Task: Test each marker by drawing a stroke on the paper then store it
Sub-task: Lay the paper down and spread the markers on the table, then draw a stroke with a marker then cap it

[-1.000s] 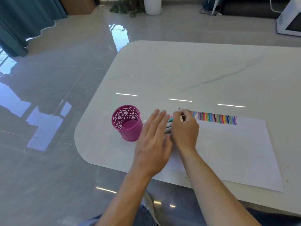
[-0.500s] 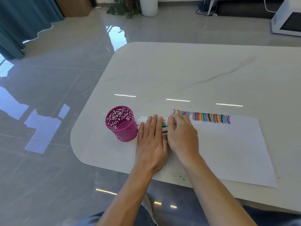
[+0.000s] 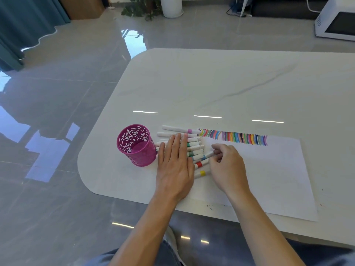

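The markers (image 3: 195, 145) were laid side by side on the table (image 3: 211, 83), between the pink cup (image 3: 142, 156) and the left edge of the paper (image 3: 269, 169), their capped ends reaching onto the sheet; the row was pressed down by the left hand (image 3: 174, 166), held flat with straight fingers and nothing gripped. The right hand (image 3: 226, 166) was kept at the capped ends, its fingers loosely curled near a blue-banded marker (image 3: 206, 156); whether that marker was pinched could not be told.

Rolling was judged the main risk; the round barrels were restrained only by the flat palm, and could be scattered toward the near table edge once it was lifted. The cup, stood just beside the left hand and near the table's rounded corner, could be knocked over by a careless sweep. Markers already tried could also be confused with untried ones, since a full band of strokes (image 3: 240, 138) was drawn yet none were stored.

No marker was seen inside the perforated cup; only its pink inner wall was shown.
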The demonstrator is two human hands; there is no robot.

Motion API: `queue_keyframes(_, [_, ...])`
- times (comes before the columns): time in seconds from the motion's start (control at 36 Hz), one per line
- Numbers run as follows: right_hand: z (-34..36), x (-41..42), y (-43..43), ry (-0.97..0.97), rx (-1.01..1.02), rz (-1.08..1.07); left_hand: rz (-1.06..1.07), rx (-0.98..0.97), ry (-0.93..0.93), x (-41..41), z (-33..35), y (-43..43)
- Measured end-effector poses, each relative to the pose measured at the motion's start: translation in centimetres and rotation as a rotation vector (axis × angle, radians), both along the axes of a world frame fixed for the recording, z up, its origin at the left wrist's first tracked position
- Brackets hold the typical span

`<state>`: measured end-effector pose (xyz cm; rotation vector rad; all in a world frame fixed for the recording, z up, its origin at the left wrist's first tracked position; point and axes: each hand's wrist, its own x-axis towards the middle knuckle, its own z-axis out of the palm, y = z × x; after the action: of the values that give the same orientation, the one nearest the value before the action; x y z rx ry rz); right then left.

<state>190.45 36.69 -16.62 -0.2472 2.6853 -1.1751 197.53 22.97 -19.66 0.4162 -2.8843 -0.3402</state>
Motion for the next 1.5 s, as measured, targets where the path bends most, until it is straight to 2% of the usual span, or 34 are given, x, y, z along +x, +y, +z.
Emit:
queue_keyframes(0.19, [-0.3, 0.2, 0.7, 0.016, -0.085, 0.011, -0.049, 0.006, -0.033, 0.0, -0.8, 1.4])
queue_keyframes(0.36, [-2.4, 0.9, 4.2, 0.235, 0.194, 0.017, -0.041, -0.028, -0.048, -0.5, -1.0, 0.9])
queue_keyframes(0.44, [-3.0, 1.1, 5.4, 0.306, 0.236, 0.030, -0.069, -0.063, -0.072, -0.6, -1.0, 0.3])
queue_keyframes(0.89, [-3.0, -0.8, 10.5, 0.294, 0.230, 0.052, -0.101, -0.005, -0.127, -0.7, -0.2, -0.6])
queue_keyframes(1.17, [-2.4, -0.3, 10.4, 0.283, 0.196, 0.055, -0.283, -0.024, 0.240, 0.2, 1.8, 2.7])
queue_keyframes(1.31, [-2.2, 0.3, 10.9, 0.296, 0.192, 0.071, -0.264, 0.019, 0.152, 1.2, 1.6, 3.9])
queue_keyframes(1.5, [-2.2, 1.0, 11.2, 0.310, 0.213, 0.108, -0.158, -0.016, 0.114, 2.4, 2.1, 4.6])
